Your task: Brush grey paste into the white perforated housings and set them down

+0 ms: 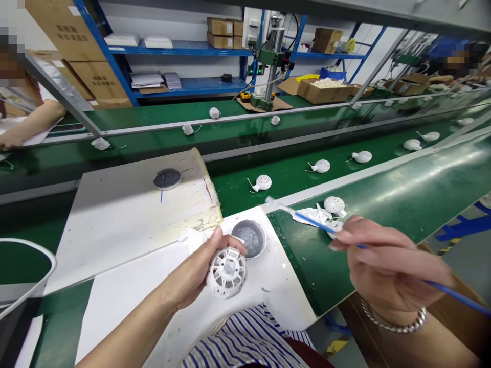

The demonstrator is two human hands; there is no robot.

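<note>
My left hand [197, 271] grips a round white plastic part with a slotted grille [226, 272], held over the white board [130, 301] in front of me. Just behind it sits a small grey dish of whitish paste [249, 238]. My right hand [379, 266] pinches a thin blue-handled brush [307, 219], whose pale tip points left above the belt edge near the dish. Below the brush lie two more white round parts [334, 205] and a crumpled white wrap on the green surface.
A second, raised white board [126, 204] holds another dark dish [167, 178]. Several white round parts with wires ride the green conveyor belts [291, 174]. Another person's arm [30, 122] rests at the far left. Blue shelves with cartons [219, 26] and a small press [270, 56] stand behind.
</note>
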